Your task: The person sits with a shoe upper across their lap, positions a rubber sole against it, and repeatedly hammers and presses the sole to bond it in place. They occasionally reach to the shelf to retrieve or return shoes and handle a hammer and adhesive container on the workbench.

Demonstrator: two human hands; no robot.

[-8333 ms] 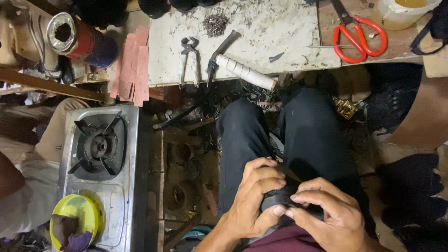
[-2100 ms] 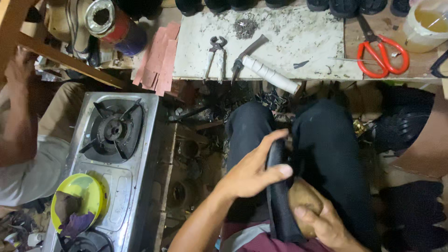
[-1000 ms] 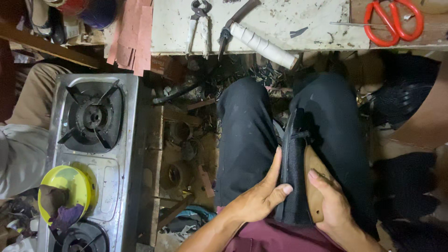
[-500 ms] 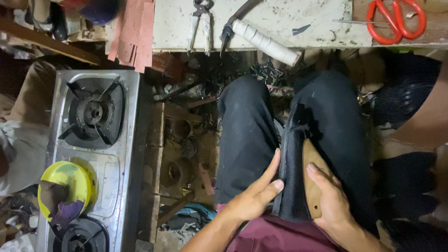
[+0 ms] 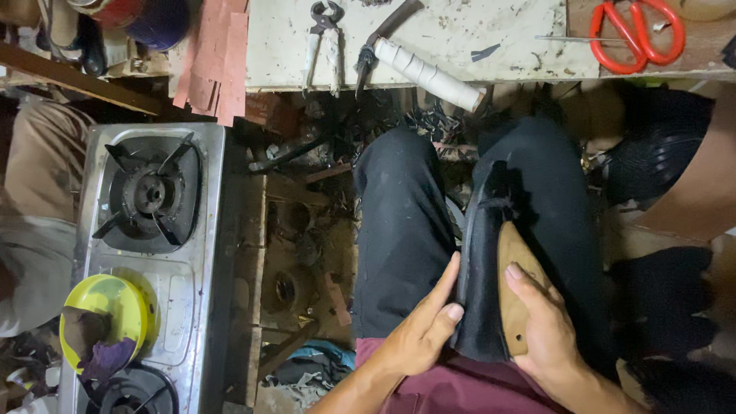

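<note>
Hands rest on a black shoe upper (image 5: 481, 284) that lies along the person's lap, stretched over a tan wooden last (image 5: 518, 291) whose bare underside faces up. The left hand (image 5: 420, 331) lies flat against the left edge of the upper, fingers straight and thumb pressed to the leather — its grip is open, pressing rather than clasping. The right hand (image 5: 546, 331) covers the heel end of the last, fingers spread over the wood, its grip loose and steadying from the other side. The toe end of the upper points away from the body, between the knees in black trousers (image 5: 402, 222).

Beyond the knees stands a worn pale table (image 5: 506, 38). On it lie pincers (image 5: 322, 34), a hammer with a white wrapped handle (image 5: 425, 69) that juts over the table's near edge, and red-handled scissors (image 5: 636, 34) at the far right on a brown board. Strips of reddish paper (image 5: 215, 61) hang over the table's left corner.

To the left, well apart from the hands, sits a steel gas stove (image 5: 149, 253) with one bare burner; a yellow bowl (image 5: 107, 318) holding dark scraps rests on its nearer part. Another person's leg in beige trousers (image 5: 38, 192) shows at the left edge — scraps and offcuts litter the floor (image 5: 307, 268) between stove and lap.
</note>
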